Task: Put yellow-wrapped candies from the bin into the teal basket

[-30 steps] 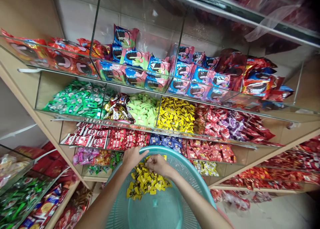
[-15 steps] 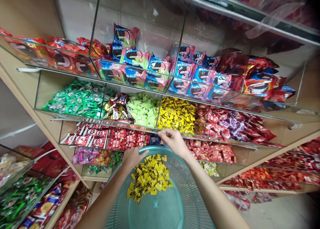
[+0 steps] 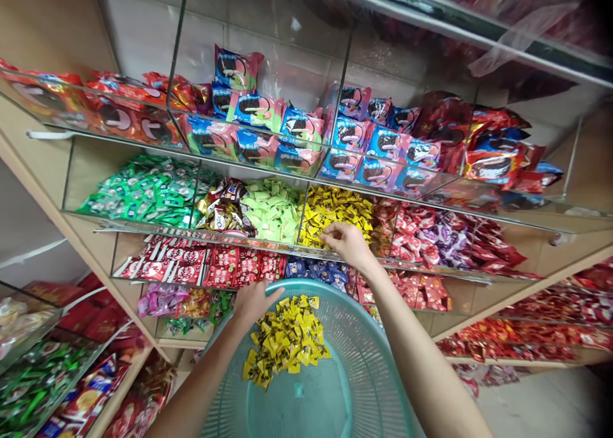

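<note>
The yellow candies [image 3: 287,342] lie heaped toward 11 o'clock inside the green basket [image 3: 373,368]. The left hand [image 3: 253,301] clasps its rim at 11. At 1 o'clock the right hand [image 3: 353,245], fingers curled, covers part of the shelf's yellow pile [image 3: 330,209]; whether it pinches any, I cannot tell. Around that pile: glass divider [image 3: 302,214] and light-green sweets [image 3: 272,216] at 9, red sweets [image 3: 412,234] at 3, cookie packs [image 3: 384,142] at 12.

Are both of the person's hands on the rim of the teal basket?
No, only the left hand is on the basket; the right hand is up at the shelved yellow sweets.
</note>
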{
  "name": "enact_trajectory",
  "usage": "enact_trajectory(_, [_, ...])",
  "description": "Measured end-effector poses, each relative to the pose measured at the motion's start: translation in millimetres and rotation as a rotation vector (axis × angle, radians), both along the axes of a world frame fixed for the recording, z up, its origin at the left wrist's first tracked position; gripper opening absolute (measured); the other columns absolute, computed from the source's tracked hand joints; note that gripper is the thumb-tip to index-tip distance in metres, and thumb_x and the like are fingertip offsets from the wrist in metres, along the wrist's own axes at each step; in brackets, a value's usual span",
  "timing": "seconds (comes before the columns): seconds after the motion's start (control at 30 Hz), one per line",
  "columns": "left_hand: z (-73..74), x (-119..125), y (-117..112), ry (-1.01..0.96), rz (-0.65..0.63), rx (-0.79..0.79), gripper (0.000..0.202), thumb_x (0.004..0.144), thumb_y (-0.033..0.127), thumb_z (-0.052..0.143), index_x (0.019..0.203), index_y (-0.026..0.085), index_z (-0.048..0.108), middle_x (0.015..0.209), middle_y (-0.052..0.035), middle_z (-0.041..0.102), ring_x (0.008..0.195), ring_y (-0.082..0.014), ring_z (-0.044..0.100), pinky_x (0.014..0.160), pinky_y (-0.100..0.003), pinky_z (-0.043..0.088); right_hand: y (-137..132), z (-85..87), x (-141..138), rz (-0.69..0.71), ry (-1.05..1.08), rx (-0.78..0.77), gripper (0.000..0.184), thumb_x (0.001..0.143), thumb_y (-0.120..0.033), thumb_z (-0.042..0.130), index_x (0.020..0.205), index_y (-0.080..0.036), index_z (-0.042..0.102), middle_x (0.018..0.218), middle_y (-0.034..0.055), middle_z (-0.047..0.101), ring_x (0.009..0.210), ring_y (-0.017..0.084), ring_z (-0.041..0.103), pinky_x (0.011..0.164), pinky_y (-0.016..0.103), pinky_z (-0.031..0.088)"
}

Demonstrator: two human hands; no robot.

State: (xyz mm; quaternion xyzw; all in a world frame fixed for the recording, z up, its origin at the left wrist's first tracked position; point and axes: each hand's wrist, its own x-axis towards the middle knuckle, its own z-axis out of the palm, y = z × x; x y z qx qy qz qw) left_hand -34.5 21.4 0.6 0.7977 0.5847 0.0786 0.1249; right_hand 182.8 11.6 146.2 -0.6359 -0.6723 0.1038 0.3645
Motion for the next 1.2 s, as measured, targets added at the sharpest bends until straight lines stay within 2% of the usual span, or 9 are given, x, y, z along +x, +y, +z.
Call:
enact_trajectory(0.13, [0.0,-0.2,0.4,-0.016,-0.002,-0.005,0.060,0.080,0.066,0.028,0.094,0.017,0.060,0.084,-0.0091,0.067,0.079,-0.0231,0.063,0.063,-0.026,0.040,16.4,1.6,5.8,0.013,-0.103,-0.278,0.024,0.064,-0.038,0.066,0.070,-0.015,0.066,0.064,0.0023,0.064,0.059,0.012,0.054,0.055,0.022,0.037])
enact_trajectory(0.33, [-4.0,-1.5,2.6,-0.023,-0.023,0.017,0.062,0.080,0.067,0.025,0.094,0.018,0.061,0.083,-0.0095,0.067,0.076,-0.0225,0.062,0.062,-0.027,0.041,23.9,4.8,-0.5,-0.113,-0.262,-0.332,0.034,0.061,-0.049,0.067,0.057,-0.016,0.063,0.052,0.0022,0.055,0.052,0.012,0.046,0.049,0.024,0.030])
enact_trajectory(0.43, [-6.6,-2.2,3.6,-0.024,-0.034,0.025,0.062,0.080,0.067,0.025,0.092,0.018,0.061,0.081,-0.0090,0.067,0.075,-0.0228,0.062,0.062,-0.027,0.041,23.5,6.8,-2.5,-0.127,-0.326,-0.376,0.043,0.062,-0.058,0.062,0.053,-0.016,0.061,0.051,0.0025,0.052,0.050,0.011,0.042,0.048,0.024,0.028])
enact_trajectory(0.57, [-8.5,-1.9,4.3,-0.018,-0.033,0.049,0.060,0.080,0.067,0.026,0.090,0.019,0.061,0.080,-0.0084,0.067,0.074,-0.0226,0.063,0.061,-0.027,0.041,22.2,9.2,-3.5,-0.131,-0.333,-0.418,0.048,0.061,-0.063,0.060,0.051,-0.016,0.059,0.051,0.0032,0.051,0.050,0.011,0.042,0.048,0.024,0.028])
enact_trajectory(0.73, [-9.4,-1.0,4.3,-0.013,-0.037,0.067,0.061,0.080,0.067,0.026,0.090,0.018,0.062,0.081,-0.0090,0.068,0.076,-0.0238,0.063,0.062,-0.027,0.041,22.5,3.9,-1.2,-0.122,-0.264,-0.414,0.045,0.063,-0.060,0.059,0.051,-0.016,0.058,0.048,0.0004,0.048,0.048,0.011,0.041,0.047,0.023,0.028])
enact_trajectory(0.9, [-9.8,-2.1,4.1,-0.015,-0.035,0.083,0.062,0.080,0.068,0.025,0.091,0.019,0.062,0.079,-0.0087,0.068,0.076,-0.0250,0.063,0.060,-0.028,0.041,24.7,-9.2,3.3,-0.124,-0.127,-0.309,0.036,0.065,-0.051,0.060,0.055,-0.016,0.059,0.050,-0.0004,0.051,0.050,0.011,0.046,0.048,0.022,0.031])
enact_trajectory(1.2, [-2.8,-1.1,1.4,-0.017,-0.026,0.029,0.064,0.079,0.068,0.026,0.095,0.017,0.062,0.083,-0.0103,0.067,0.078,-0.0239,0.063,0.065,-0.028,0.041,27.0,-20.7,7.9,-0.121,-0.081,-0.191,0.028,0.068,-0.042,0.056,0.054,-0.018,0.054,0.053,-0.0011,0.053,0.052,0.011,0.047,0.051,0.022,0.034])
